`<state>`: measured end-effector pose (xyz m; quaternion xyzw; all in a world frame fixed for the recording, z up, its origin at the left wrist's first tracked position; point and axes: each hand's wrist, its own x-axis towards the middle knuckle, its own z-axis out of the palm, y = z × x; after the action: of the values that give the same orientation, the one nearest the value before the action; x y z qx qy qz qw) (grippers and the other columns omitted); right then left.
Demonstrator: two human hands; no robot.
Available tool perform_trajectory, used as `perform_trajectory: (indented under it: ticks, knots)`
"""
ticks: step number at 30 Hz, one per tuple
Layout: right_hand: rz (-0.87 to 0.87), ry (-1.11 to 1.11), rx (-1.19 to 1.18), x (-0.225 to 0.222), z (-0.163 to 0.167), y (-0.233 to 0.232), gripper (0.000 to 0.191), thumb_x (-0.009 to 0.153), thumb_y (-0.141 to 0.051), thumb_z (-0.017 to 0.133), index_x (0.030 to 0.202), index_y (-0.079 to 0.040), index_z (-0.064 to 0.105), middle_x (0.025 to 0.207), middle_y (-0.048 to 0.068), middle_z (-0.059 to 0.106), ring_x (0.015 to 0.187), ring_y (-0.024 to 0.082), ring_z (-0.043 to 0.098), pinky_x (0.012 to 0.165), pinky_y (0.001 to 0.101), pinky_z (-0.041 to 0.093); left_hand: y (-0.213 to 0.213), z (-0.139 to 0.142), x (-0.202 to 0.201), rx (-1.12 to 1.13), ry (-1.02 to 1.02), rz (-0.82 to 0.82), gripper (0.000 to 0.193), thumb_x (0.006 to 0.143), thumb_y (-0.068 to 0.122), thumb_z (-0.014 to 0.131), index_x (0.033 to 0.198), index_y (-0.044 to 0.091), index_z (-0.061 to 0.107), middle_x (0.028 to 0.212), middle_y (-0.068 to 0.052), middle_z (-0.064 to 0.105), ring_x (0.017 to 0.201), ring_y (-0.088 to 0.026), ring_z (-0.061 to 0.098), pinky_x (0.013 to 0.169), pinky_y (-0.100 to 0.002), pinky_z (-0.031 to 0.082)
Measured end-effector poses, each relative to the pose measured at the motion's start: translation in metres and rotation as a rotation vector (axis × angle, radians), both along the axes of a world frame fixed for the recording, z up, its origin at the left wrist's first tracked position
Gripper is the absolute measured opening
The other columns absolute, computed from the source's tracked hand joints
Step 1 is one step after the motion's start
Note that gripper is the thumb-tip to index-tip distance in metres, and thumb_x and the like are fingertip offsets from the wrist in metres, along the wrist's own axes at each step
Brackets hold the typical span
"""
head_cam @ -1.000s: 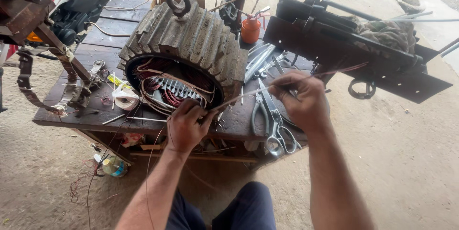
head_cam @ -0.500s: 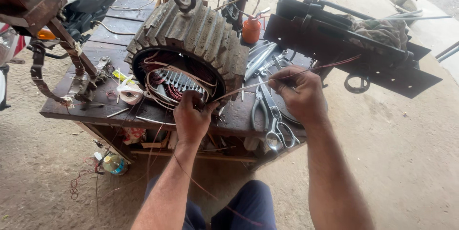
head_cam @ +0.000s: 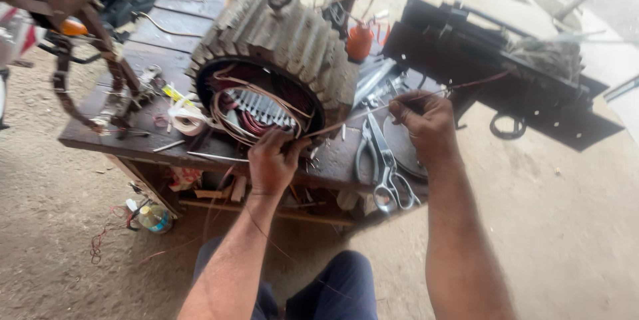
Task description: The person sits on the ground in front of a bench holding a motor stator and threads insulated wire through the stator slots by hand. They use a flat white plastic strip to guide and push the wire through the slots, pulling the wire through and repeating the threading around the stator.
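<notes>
At the worktop's front edge, our left hand pinches a copper wire at the motor stator; our right hand grasps its far end.

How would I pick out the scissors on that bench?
Find the big ribbed motor housing on the wooden bench. Just right of it, below the right hand, lie the scissors, handles hanging over the bench's near edge; they alone have looped metal handles.

Motor stator on counter, centre. Tape roll just left of it. Scissors right of stator, on counter's front edge. Oil can behind. Plastic bottle on floor below counter.
</notes>
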<state>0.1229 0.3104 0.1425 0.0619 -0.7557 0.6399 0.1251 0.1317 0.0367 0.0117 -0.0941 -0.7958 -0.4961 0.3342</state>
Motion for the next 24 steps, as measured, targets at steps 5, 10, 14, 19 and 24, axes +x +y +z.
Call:
perform_trajectory:
  ticks: [5, 10, 14, 19, 24]
  knots:
    - [-0.058, 0.019, 0.132, -0.040, 0.013, -0.018, 0.011, 0.091, -0.005, 0.077, 0.099, 0.001, 0.074, 0.088, 0.008, 0.075, 0.074, 0.012, 0.067, 0.068, 0.0248, 0.054, -0.010, 0.013, -0.040, -0.117, 0.020, 0.031, 0.029, 0.086, 0.029, 0.085, 0.098, 0.006, 0.071, 0.092, -0.006, 0.074, 0.081, -0.020, 0.072, 0.071, -0.031, 0.061]
    - [-0.073, 0.032, 0.122, -0.027, 0.017, -0.014, 0.012, 0.091, -0.006, 0.077, 0.100, 0.001, 0.075, 0.087, 0.008, 0.074, 0.074, 0.012, 0.065, 0.067, 0.0255, 0.053, -0.008, -0.007, -0.002, -0.098, 0.050, 0.039, 0.041, 0.089, 0.028, 0.078, 0.118, 0.002, 0.068, 0.104, -0.011, 0.074, 0.086, -0.020, 0.073, 0.073, -0.030, 0.062]
    - [-0.094, 0.034, 0.150, -0.021, 0.018, -0.014, 0.011, 0.091, -0.006, 0.077, 0.099, 0.001, 0.075, 0.086, 0.008, 0.074, 0.073, 0.012, 0.065, 0.068, 0.0252, 0.053, -0.035, -0.012, 0.012, 0.083, -0.250, 0.074, 0.028, 0.092, 0.029, 0.079, 0.109, 0.010, 0.069, 0.091, -0.007, 0.075, 0.074, -0.019, 0.071, 0.066, -0.030, 0.061]
    - [-0.102, 0.046, 0.149, -0.019, 0.010, -0.020, 0.011, 0.091, -0.005, 0.077, 0.100, 0.000, 0.075, 0.086, 0.008, 0.074, 0.074, 0.012, 0.064, 0.070, 0.0252, 0.053, -0.067, 0.004, 0.001, 0.121, -0.297, 0.097, 0.040, 0.082, 0.025, 0.085, 0.108, 0.004, 0.063, 0.083, -0.008, 0.073, 0.071, -0.019, 0.070, 0.065, -0.033, 0.058]
    - [-0.106, 0.047, 0.092, -0.026, 0.007, -0.010, 0.010, 0.092, -0.006, 0.076, 0.099, 0.000, 0.075, 0.086, 0.007, 0.074, 0.075, 0.012, 0.065, 0.070, 0.0256, 0.053, -0.078, 0.031, -0.026, -0.025, -0.363, -0.011, 0.034, 0.083, 0.024, 0.085, 0.103, 0.006, 0.065, 0.090, -0.008, 0.074, 0.079, -0.016, 0.070, 0.069, -0.034, 0.057]
